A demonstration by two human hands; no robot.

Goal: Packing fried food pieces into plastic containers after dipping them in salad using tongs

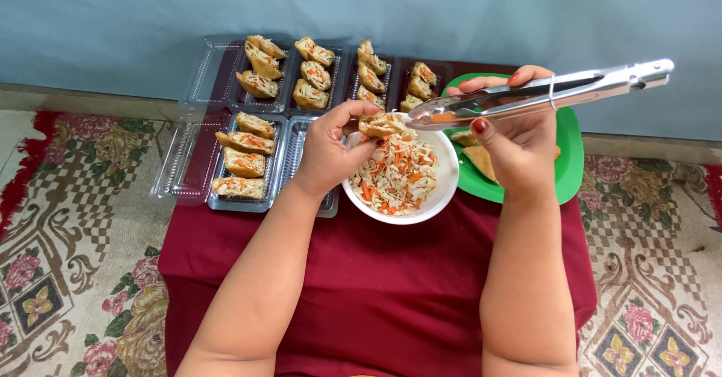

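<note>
My left hand [329, 147] holds a stuffed fried pocket [382, 125] over the white bowl [444, 189], which is full of shredded vegetable filling [395, 175] with carrot strips. My right hand [519, 136] grips metal tongs [541, 95]; their tips rest closed against the pocket's open side. A green plate [569, 159] with unfilled fried pieces [481, 160] lies under my right hand, partly hidden by it.
Clear plastic trays [197, 144] at the back left hold several filled pockets [244, 155], with more in the far trays [312, 72]. Everything stands on a low table with a maroon cloth [391, 287]. A patterned carpet [68, 241] surrounds it; a blue wall is behind.
</note>
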